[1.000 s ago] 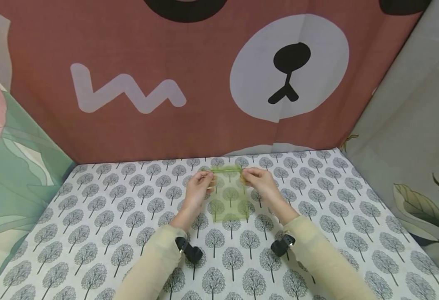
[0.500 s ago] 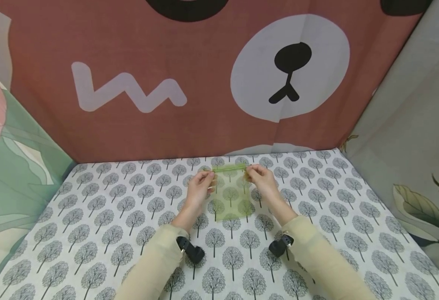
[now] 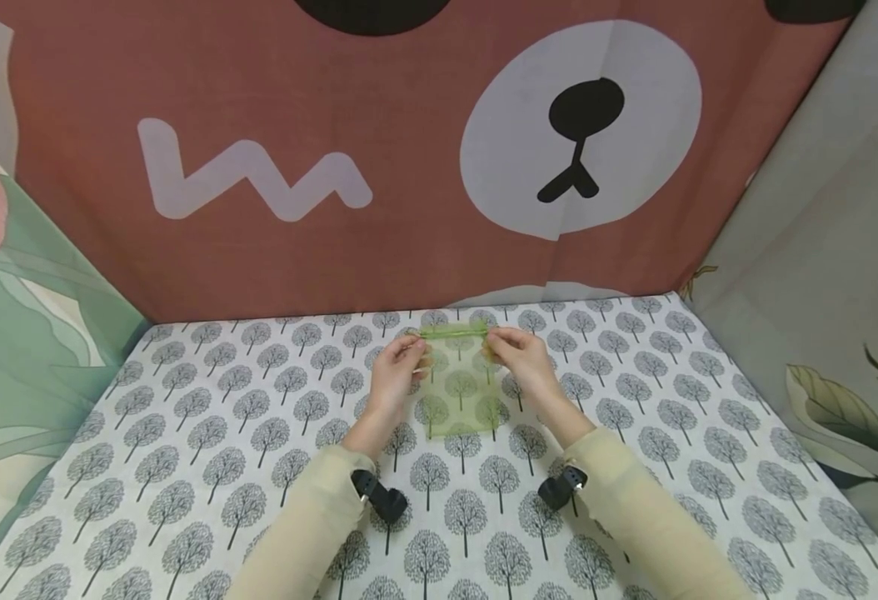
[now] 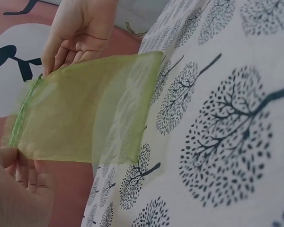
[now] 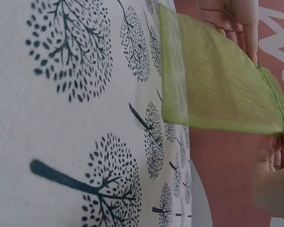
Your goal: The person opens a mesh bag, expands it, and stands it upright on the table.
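Note:
A sheer green organza drawstring bag [image 3: 460, 387] is stretched upright between both hands, its gathered cord band along the top. My left hand [image 3: 396, 371] pinches the band's left end between thumb and forefinger. At the other end, my right hand [image 3: 526, 362] pinches the band in the same manner. Through the thin fabric the tree print shows in the head view. In the left wrist view the bag [image 4: 85, 109] hangs flat, its lower edge close to the cloth; whether it touches cannot be told. Nothing solid appears inside it in the right wrist view.
A white cloth with a dark tree print [image 3: 259, 467] covers the table. Behind it hangs a reddish-brown curtain [image 3: 296, 267] with a bear pattern. Patterned fabric [image 3: 821, 275] closes off the right side, and leafy fabric [image 3: 42, 350] the left. Each wrist wears a black camera [image 3: 388, 502].
The bag's top was slackened a second ago and is drawn out wider and straighter now. Both hands keep their pinch and have shifted only slightly.

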Motion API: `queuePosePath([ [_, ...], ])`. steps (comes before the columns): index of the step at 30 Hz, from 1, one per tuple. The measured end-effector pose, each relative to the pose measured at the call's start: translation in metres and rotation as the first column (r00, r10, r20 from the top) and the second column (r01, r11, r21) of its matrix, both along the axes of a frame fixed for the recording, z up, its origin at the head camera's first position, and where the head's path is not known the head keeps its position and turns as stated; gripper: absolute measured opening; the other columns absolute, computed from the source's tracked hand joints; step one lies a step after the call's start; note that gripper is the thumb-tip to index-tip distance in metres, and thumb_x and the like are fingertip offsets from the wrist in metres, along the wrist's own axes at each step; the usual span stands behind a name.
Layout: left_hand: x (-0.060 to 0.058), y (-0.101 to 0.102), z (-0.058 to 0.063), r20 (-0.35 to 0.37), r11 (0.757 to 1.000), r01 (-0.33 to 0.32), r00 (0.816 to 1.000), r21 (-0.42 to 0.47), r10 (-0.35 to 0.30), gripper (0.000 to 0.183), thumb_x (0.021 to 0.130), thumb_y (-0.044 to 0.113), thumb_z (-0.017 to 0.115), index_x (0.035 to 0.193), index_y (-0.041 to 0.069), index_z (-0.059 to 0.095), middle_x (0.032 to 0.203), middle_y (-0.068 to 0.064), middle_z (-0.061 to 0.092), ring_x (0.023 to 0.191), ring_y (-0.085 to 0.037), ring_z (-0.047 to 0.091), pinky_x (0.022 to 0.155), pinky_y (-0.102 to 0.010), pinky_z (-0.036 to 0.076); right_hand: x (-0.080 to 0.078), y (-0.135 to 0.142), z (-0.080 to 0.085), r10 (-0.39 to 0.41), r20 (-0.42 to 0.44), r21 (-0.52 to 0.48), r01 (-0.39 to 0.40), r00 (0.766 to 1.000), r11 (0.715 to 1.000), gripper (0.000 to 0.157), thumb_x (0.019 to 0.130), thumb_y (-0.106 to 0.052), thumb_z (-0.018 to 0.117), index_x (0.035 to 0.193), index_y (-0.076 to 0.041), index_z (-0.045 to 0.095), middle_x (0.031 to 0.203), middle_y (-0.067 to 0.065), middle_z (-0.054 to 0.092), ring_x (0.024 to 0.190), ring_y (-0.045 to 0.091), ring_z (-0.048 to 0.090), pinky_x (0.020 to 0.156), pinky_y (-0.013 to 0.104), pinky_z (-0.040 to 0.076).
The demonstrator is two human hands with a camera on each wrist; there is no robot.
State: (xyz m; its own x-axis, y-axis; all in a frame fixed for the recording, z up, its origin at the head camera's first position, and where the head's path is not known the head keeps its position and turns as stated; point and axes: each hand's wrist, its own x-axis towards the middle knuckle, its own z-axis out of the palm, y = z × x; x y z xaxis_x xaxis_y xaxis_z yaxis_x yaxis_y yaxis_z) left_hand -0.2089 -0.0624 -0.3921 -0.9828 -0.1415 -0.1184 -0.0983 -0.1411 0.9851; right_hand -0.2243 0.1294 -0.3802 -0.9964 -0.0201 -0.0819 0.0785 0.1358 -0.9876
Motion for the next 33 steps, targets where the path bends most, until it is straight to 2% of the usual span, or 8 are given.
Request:
queuePosePath([
  [5,-0.0012,-0.0007,-0.0013,0.000,1.000,-0.003,1.000,-0.022,0.003,0.029,0.097,0.020,0.055,0.118,0.001,0.058,0.108,-0.016,0.068,0.075,-0.002,0.062,0.069,-0.016,0.056,-0.0016,-0.0013,0.0002,0.001,0.011,-0.007,-0.001,1.000,1.000,0.033,0.096,-0.018,0.056,0.120,0.004,0.058,0.087,-0.008,0.064,0.076,-0.001,0.064,0.083,0.016,0.056],
  [10,-0.0011,-0.0006,-0.0021,-0.008,1.000,-0.014,1.000,-0.023,0.013,0.029,0.097,0.021,0.055,0.117,0.000,0.059,0.112,-0.020,0.067,0.073,-0.001,0.062,0.069,-0.016,0.056,-0.0032,-0.0035,0.0002,0.009,0.016,0.012,-0.009,1.000,1.000,0.034,0.096,-0.020,0.057,0.120,0.004,0.058,0.086,-0.008,0.065,0.076,0.000,0.063,0.080,0.015,0.056],
  [18,-0.0004,0.0004,-0.0014,-0.010,1.000,-0.018,1.000,-0.009,0.018,0.028,0.098,0.022,0.053,0.115,0.001,0.059,0.105,-0.012,0.069,0.075,-0.001,0.062,0.071,-0.017,0.057,-0.0043,-0.0053,-0.0007,-0.006,0.005,-0.042,0.006,1.000,0.999,0.026,0.096,-0.015,0.054,0.112,0.006,0.057,0.082,-0.010,0.062,0.076,0.002,0.062,0.076,0.014,0.056],
  [24,-0.0003,0.0003,0.0006,-0.010,1.000,0.005,1.000,0.021,-0.005,0.026,0.099,0.022,0.052,0.114,0.002,0.057,0.114,-0.017,0.066,0.077,-0.002,0.061,0.071,-0.016,0.055,-0.0039,-0.0067,0.0008,-0.016,-0.010,-0.062,0.016,1.000,0.998,0.019,0.096,-0.012,0.053,0.107,0.003,0.056,0.081,-0.012,0.062,0.076,0.001,0.062,0.076,0.014,0.056],
  [30,-0.0019,-0.0023,0.0008,0.002,1.000,0.010,1.000,0.008,-0.010,0.027,0.098,0.023,0.053,0.114,0.002,0.058,0.116,-0.017,0.065,0.077,-0.003,0.063,0.072,-0.018,0.057,-0.0050,-0.0068,-0.0010,-0.016,-0.006,-0.075,0.016,1.000,0.997,0.020,0.096,-0.011,0.053,0.108,0.004,0.056,0.079,-0.012,0.063,0.074,0.001,0.062,0.076,0.014,0.056],
  [33,-0.0022,-0.0039,0.0007,0.011,1.000,0.016,1.000,0.012,-0.016,0.027,0.098,0.024,0.054,0.115,0.003,0.058,0.109,-0.011,0.067,0.078,-0.003,0.064,0.074,-0.020,0.058,-0.0053,-0.0061,-0.0019,-0.013,0.002,-0.077,0.013,1.000,0.997,0.021,0.096,-0.012,0.053,0.109,0.004,0.056,0.079,-0.012,0.063,0.074,0.002,0.062,0.076,0.015,0.056],
])
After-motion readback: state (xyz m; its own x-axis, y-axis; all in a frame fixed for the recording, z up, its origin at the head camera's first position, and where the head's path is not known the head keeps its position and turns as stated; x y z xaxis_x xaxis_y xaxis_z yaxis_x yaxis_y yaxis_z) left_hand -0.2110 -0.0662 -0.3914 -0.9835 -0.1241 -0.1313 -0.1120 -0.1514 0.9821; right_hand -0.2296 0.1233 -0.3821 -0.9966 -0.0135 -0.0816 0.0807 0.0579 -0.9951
